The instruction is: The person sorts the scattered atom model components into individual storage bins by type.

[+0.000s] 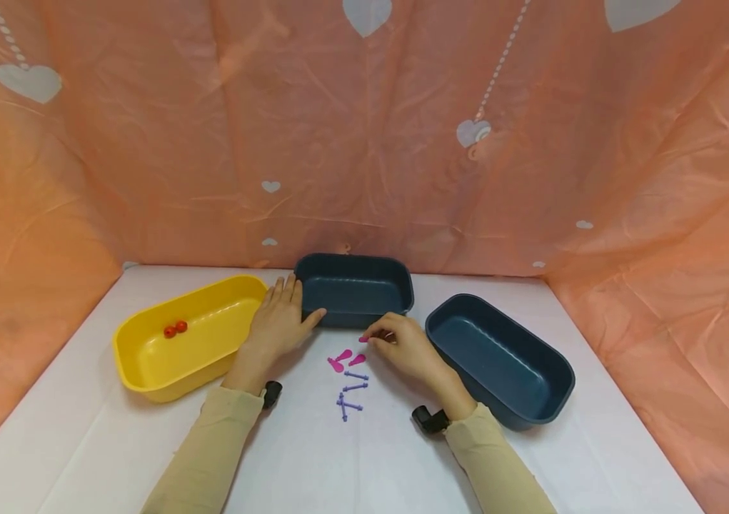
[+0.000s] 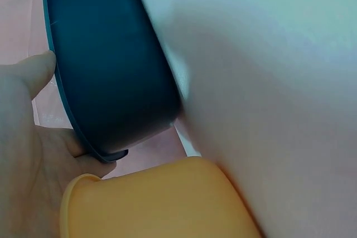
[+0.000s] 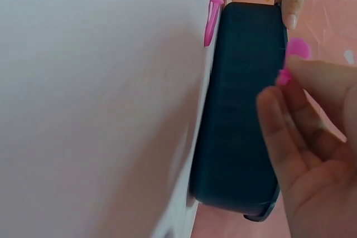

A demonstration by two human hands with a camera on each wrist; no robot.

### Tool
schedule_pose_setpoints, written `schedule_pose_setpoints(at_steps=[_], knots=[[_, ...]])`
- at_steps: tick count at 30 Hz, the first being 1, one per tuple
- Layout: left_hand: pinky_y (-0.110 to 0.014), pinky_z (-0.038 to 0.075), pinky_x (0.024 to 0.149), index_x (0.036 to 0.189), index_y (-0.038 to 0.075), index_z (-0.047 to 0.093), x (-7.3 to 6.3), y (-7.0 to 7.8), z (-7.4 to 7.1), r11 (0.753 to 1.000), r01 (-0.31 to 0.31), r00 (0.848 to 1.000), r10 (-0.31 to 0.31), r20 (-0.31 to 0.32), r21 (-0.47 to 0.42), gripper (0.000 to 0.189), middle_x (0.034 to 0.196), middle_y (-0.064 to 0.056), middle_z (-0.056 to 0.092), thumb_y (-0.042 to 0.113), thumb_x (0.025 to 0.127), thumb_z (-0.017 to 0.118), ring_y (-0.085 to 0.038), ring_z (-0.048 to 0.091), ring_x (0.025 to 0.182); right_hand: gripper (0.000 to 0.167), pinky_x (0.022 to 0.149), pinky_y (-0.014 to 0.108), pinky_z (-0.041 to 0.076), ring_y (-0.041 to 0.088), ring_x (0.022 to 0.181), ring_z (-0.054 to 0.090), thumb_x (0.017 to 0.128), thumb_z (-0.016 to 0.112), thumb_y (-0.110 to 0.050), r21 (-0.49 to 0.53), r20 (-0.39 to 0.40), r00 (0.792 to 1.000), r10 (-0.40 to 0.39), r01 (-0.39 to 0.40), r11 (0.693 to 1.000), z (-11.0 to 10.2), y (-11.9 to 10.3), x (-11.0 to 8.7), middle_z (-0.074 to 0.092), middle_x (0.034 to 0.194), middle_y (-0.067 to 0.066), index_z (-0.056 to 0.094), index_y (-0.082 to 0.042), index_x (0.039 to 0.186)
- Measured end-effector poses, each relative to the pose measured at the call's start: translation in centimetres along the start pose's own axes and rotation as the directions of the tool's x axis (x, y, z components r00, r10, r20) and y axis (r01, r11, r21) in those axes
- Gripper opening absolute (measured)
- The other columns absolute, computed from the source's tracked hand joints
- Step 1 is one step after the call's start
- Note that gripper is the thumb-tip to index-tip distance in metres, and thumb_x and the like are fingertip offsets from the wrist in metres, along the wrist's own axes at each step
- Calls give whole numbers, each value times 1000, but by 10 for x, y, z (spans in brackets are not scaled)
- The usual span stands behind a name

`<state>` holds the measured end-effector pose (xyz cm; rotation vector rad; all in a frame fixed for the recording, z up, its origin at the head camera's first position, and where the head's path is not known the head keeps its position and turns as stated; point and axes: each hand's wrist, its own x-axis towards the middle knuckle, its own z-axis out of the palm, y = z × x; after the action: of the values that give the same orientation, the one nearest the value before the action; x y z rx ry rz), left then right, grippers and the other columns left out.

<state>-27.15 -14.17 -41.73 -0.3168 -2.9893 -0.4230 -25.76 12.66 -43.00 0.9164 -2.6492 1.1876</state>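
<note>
My right hand (image 1: 405, 350) pinches a small pink teardrop-shaped piece (image 3: 298, 48) between thumb and fingers, just in front of the middle dark blue bin (image 1: 354, 318). In the head view, my left hand (image 1: 279, 321) lies at that bin's left end, fingers extended; its thumb touches the rim in the left wrist view. More pink pieces (image 1: 357, 360) lie on the table below the bin. Nearer to me are several purple rods (image 1: 355, 387) with knobbed ends, two of them crossing.
On the left, a yellow bin (image 1: 174, 385) holds two red beads (image 1: 175, 329). Another dark blue bin (image 1: 499, 357) stands at an angle beside my right forearm. An orange curtain (image 1: 364, 178) with hearts hangs behind the white table (image 1: 313, 464).
</note>
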Motion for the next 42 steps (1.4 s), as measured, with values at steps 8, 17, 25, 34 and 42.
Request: schedule_pose_setpoints(at_steps=[8,17,25,34,42], knots=[[-54,13,129,158,-13,25,2,0,3,1000,-4,1000,4,0,8,90,168,-30,20,55,105,50,-46,16,157,10,83,26,61,11,89,70,96,75,-8,36,-127,992,-10,14,999,3,-1,10,70,99,-2,80,-12,104],[-54,14,129,158,-13,25,2,1,1,1000,-6,1000,6,-2,10,90,168,-30,20,56,106,49,-46,17,157,10,80,27,62,14,86,72,97,73,-7,50,-218,975,-34,46,998,2,-4,31,70,98,4,79,-6,105],[-54,14,129,158,-13,25,2,-1,1,1000,-6,1000,6,-7,14,90,167,-30,21,56,106,49,-46,18,156,10,79,30,61,18,86,70,97,73,-6,27,-245,968,-50,59,998,0,-4,49,71,98,6,79,-6,105],[-54,14,129,158,-13,25,1,-1,0,1000,-4,1000,4,-3,13,90,167,-30,21,57,106,49,-45,18,157,10,79,33,60,21,87,69,97,74,-8,-12,-258,965,-40,39,999,0,0,68,72,99,9,79,-4,104],[-53,13,129,158,-13,24,2,-1,0,1000,1,1000,-1,-2,16,91,167,-30,21,56,105,49,-45,19,156,11,79,35,60,23,87,70,97,74,-10,-48,-224,974,-25,15,999,-1,7,83,72,100,10,79,-5,106]])
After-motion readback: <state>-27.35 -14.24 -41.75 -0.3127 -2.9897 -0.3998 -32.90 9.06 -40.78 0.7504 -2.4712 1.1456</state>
